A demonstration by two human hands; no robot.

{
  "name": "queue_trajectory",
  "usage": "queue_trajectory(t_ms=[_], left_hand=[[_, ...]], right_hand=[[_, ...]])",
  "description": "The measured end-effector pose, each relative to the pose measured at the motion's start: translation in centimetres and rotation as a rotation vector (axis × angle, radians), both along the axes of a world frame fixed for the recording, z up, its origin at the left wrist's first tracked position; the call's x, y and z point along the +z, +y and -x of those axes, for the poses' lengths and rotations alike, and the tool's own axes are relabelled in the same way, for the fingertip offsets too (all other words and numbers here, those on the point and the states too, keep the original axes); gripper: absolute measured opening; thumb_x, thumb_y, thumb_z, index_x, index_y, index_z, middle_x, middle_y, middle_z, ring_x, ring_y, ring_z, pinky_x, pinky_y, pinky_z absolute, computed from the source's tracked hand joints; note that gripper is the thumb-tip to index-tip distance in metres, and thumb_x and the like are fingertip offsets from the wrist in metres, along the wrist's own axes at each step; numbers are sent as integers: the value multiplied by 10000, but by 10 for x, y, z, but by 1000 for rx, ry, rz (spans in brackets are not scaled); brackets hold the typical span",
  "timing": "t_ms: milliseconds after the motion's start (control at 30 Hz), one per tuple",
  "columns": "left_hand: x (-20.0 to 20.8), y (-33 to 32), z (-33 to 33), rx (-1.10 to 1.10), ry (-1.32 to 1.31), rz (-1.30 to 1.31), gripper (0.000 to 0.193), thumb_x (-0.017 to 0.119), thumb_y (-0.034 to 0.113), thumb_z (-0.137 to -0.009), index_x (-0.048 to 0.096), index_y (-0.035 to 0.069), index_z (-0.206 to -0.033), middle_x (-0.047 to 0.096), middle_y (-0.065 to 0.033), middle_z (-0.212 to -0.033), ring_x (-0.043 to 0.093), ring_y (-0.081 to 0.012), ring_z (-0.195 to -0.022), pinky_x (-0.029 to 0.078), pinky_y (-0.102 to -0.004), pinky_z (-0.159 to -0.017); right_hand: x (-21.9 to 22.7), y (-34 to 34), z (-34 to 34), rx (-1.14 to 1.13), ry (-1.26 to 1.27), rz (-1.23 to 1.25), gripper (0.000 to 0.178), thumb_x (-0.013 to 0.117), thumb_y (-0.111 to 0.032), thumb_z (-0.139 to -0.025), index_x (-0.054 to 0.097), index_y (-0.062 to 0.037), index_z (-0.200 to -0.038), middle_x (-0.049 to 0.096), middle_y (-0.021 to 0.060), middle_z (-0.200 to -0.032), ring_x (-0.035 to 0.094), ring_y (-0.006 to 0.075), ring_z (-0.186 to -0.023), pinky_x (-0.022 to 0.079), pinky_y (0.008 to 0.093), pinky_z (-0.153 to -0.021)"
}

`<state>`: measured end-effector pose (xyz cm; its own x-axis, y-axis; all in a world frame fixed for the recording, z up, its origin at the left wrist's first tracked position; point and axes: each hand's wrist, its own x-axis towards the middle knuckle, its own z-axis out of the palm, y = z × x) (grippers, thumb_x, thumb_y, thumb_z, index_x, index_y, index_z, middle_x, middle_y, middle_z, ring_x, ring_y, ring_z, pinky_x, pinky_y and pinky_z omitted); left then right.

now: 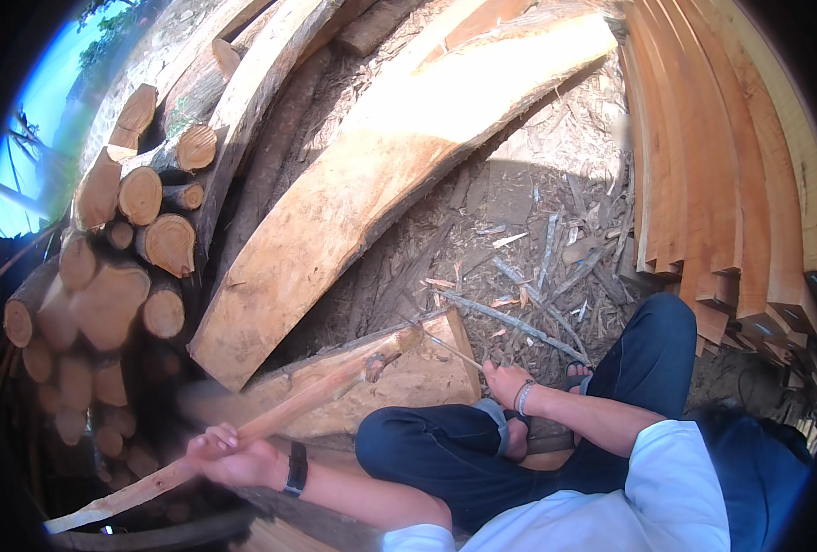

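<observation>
My left hand is wrapped around a long, mostly peeled wooden stick. The stick slants from the lower left up to a knotted end near the middle. Close to that end, my right hand grips a thin, narrow tool whose kind I cannot make out. Its tip points at the knotted end; whether they touch is unclear. Under the stick's upper part lies a thick plank with a bark edge, in front of my folded legs.
A large sawn slab stretches diagonally across the ground. Cut logs are piled at the left, and long reddish boards are stacked at the right. Thin sticks and wood chips litter the ground beyond my right hand.
</observation>
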<state>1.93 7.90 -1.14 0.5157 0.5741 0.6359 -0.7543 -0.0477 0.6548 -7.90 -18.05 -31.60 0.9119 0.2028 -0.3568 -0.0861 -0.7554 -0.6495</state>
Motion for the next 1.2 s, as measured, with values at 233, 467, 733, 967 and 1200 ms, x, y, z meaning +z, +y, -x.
queue_trajectory(t_ms=[233, 467, 733, 967, 1200], left_hand=[[0, 8, 2, 51, -1, 21, 466, 431, 503, -960, 521, 82, -782, 346, 8, -547, 352, -90, -469, 286, -207, -460], [-2, 2, -1, -47, -10, -10, 448, 415, 449, -983, 541, 66, -789, 365, 7, -600, 353, -90, -487, 291, -205, -468], [0, -4, -1, 42, -1, 20, 481, 422, 492, -969, 511, 61, -776, 329, 12, -536, 335, -86, -455, 277, -204, -443], [0, -7, -4, 62, 8, 55, 474, 422, 475, -975, 509, 61, -762, 332, 10, -543, 337, -88, -458, 284, -208, -445], [2, -21, -3, 143, 21, 13, 469, 439, 480, -967, 507, 61, -765, 323, 8, -549, 342, -87, -460, 290, -206, -444]], right_hand=[[62, -5, -21, -59, -6, -200, 311, 577, -51, -775, 398, 49, -1010, 636, 251, -723, 658, 394, -713, 522, 483, -606], [12, -2, -4, 25, -11, 63, 211, 490, -62, -831, 435, 30, -1013, 651, 245, -757, 668, 391, -740, 540, 461, -637], [32, -8, -4, 37, -41, 13, 228, 559, -57, -788, 499, 66, -970, 655, 247, -774, 672, 385, -742, 546, 451, -646], [5, -14, -22, -225, 543, -554, 186, 579, -75, -830, 491, 55, -928, 622, 147, -702, 616, 217, -499, 516, 365, -461], [45, -30, -34, -339, 303, -463, 194, 495, -110, -913, 366, -6, -1013, 600, 185, -673, 628, 257, -509, 482, 395, -410]])
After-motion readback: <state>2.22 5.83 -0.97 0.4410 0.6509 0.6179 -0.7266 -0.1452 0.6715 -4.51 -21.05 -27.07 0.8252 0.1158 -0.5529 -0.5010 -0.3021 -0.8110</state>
